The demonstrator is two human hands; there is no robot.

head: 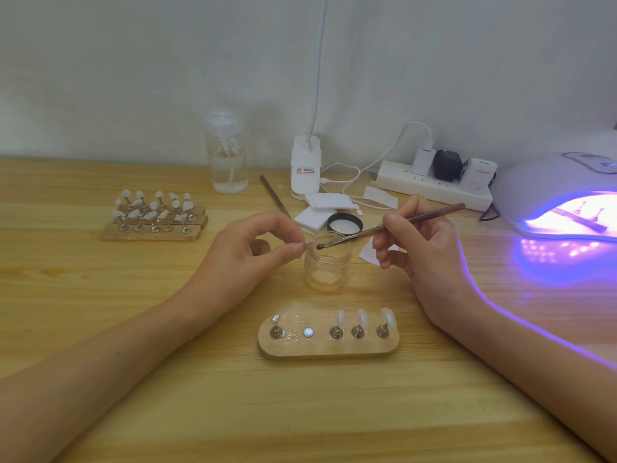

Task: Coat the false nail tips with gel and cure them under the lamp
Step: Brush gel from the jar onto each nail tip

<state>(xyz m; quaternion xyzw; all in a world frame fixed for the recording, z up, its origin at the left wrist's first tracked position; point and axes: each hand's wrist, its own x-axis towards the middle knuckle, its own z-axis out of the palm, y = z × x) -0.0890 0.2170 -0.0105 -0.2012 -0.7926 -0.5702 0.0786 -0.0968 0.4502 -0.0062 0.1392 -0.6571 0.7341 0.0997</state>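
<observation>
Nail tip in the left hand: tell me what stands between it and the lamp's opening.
Only the right hand, which holds the brush, lies on the straight line from the nail tip pinched by the left hand to the lamp opening. A holder with tips already sits inside the lamp.

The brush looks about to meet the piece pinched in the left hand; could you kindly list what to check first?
1. Firm pinch by the left hand on the small pale piece: ok.
2. Steady grip by the right hand on the brush: ok.
3. Gel loaded on the bristles: cannot tell.
4. Open jar, with its lid set aside: ok.
5. Lit lamp: ok.
6. Free slot on the near stand: ok.
</observation>
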